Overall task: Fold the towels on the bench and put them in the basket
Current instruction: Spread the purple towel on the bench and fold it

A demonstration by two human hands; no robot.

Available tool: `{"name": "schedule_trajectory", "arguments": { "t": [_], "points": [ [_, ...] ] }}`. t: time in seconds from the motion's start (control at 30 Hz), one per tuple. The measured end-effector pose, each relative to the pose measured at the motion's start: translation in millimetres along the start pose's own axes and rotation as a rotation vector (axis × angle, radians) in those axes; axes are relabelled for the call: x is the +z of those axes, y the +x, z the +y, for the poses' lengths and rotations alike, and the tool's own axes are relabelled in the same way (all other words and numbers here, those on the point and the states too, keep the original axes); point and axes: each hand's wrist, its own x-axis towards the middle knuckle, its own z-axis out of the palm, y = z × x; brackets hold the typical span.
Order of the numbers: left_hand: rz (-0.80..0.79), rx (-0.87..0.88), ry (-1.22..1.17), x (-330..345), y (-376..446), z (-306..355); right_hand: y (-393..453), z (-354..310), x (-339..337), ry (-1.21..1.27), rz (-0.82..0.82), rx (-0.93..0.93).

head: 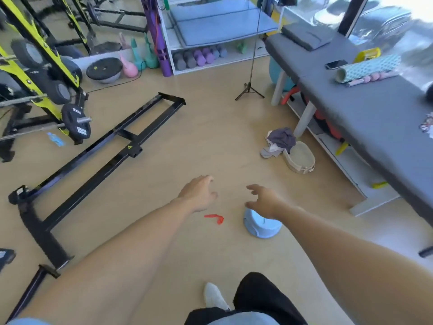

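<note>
Reaching forward over the floor, the left hand (199,193) and right hand (264,201) hold nothing, fingers loosely spread. Farther off, crumpled towels (280,140) lie heaped on the floor, touching the oval basket (301,160), whose long axis runs toward the grey bench (365,113) on the right.

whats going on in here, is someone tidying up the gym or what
A person stands on the gym floor with both arms stretched forward, left hand and right hand open, no grip on anything. A beige basket sits on the floor beside the grey bench, crumpled towels heaped against it. Nothing looks folded yet.
</note>
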Motion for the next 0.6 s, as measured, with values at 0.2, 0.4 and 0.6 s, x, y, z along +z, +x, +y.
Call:
{"name": "schedule_trajectory", "arguments": {
  "t": [0.2, 0.4, 0.6],
  "points": [
    [-0.111, 0.063, -0.005, -34, 115, 20, 86, 17, -54, 0.001, -0.022, 0.130],
    [-0.111, 0.129, 0.086, -97, 248, 68, 191, 39, -135, -0.028, -0.023, 0.192],
    [-0.005, 0.170, 0.090, -147, 359, 128, 260, 41, -227, 0.051, 0.082, 0.186]
  ]
}}
